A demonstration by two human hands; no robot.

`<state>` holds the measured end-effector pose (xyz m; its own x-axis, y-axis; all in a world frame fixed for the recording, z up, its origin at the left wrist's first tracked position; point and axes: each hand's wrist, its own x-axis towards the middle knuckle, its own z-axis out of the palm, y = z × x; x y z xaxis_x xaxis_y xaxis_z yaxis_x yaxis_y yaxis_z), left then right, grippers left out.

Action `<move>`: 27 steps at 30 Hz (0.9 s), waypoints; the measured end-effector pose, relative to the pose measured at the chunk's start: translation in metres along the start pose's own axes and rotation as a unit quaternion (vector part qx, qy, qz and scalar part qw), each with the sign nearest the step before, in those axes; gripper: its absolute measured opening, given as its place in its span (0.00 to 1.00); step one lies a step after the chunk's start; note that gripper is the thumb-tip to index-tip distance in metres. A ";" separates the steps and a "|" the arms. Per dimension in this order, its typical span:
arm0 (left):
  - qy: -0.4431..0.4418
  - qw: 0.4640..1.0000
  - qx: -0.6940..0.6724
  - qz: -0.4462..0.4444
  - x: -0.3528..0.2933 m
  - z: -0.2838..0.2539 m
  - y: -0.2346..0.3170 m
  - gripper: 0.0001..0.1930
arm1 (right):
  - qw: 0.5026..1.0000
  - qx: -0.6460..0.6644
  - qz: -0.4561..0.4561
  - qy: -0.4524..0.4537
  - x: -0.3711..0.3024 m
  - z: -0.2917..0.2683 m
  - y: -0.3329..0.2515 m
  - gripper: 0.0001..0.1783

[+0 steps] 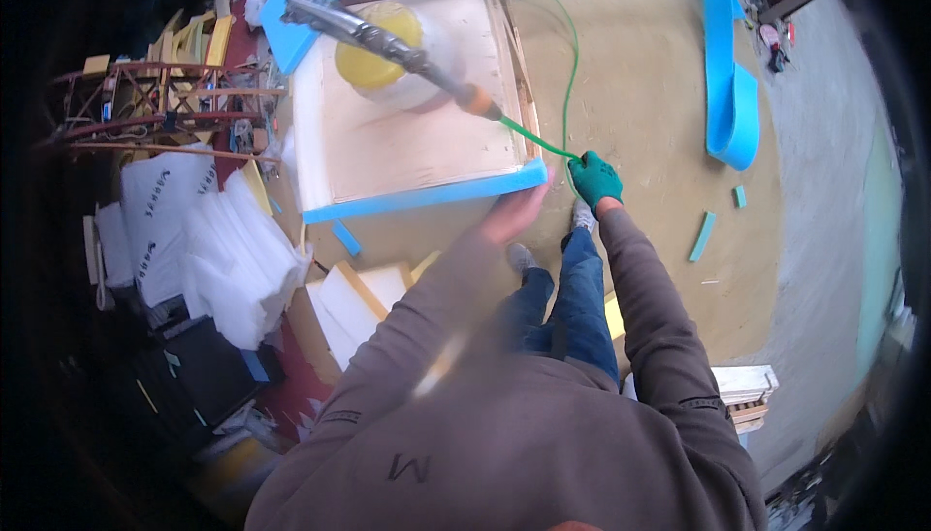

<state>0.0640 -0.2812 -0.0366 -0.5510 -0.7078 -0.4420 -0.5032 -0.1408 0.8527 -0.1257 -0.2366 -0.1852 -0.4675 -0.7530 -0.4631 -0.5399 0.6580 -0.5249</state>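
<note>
My bare left hand point(524, 209), a little blurred, lies with fingers stretched out against the right end of a blue foam strip point(427, 190). That strip runs along the near edge of a pale wooden board point(436, 148). In a green glove, my right hand point(595, 178) is closed around a thin green hose point(539, 140) just right of the board's corner. The hose leads to a long metallic tool with an orange collar point(388, 46), slanting over the board. Behind the tool stands a white tub point(427, 75) with yellow contents.
A folded blue foam strip point(732, 85) lies on brown floor covering at right, with small foam offcuts point(702, 237) nearby. White foam sheets point(228, 240) are heaped at left, below a dark red metal frame point(165, 104). White-and-tan pieces point(364, 293) stand near my left forearm.
</note>
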 end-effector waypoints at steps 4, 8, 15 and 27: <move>0.015 0.999 -0.040 0.032 0.023 0.024 -0.004 0.21 | 0.991 0.092 0.081 -0.056 0.009 0.013 0.013 0.34; -0.046 0.996 -0.005 0.079 0.016 0.011 -0.012 0.22 | 0.980 0.147 0.057 -0.122 0.012 0.024 0.023 0.44; 0.136 0.977 0.026 0.163 -0.055 -0.057 0.024 0.22 | 0.962 0.197 0.057 -0.182 -0.019 0.002 -0.002 0.33; 0.320 0.938 -0.067 0.120 -0.064 -0.102 -0.056 0.16 | 0.966 0.063 -0.136 -0.211 -0.097 -0.125 -0.056 0.20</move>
<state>0.1957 -0.2988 -0.0276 -0.1043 -0.9945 -0.0128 -0.3034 0.0196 0.9527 -0.1368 -0.2009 -0.0216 0.0200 -0.8466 -0.5319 -0.5010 0.4519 -0.7381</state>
